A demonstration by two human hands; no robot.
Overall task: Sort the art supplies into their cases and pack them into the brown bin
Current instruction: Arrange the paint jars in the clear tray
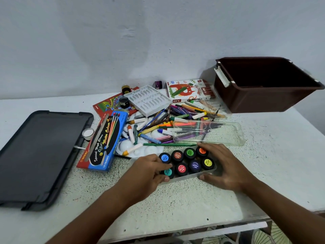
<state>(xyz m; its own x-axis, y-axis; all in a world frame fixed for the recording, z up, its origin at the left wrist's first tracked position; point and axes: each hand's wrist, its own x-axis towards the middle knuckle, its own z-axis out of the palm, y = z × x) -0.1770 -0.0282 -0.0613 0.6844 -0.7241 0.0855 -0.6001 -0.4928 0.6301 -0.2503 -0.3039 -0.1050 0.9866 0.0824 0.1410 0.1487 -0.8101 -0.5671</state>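
Note:
A clear plastic tray (190, 176) near the table's front holds several black poster paint jars (194, 165) with coloured lids. My left hand (149, 171) grips the tray's left end, thumb on the front rim and fingers over the teal jar (168, 172). My right hand (223, 166) holds the right end, thumb at the front wall and fingers reaching over the back rim. The tray's clear lid (219, 134) lies just behind. Behind that is a heap of loose crayons, pastels and markers (167, 124). The brown bin (263, 88) stands open at the back right.
The dark bin lid (38, 155) lies flat at the left. A blue water colour box (107, 141), a white palette (139, 148), a white plastic insert (149, 100), an oil pastels box (186, 90), and small jars (124, 102) crowd the middle. The table's front edge (193, 231) is close.

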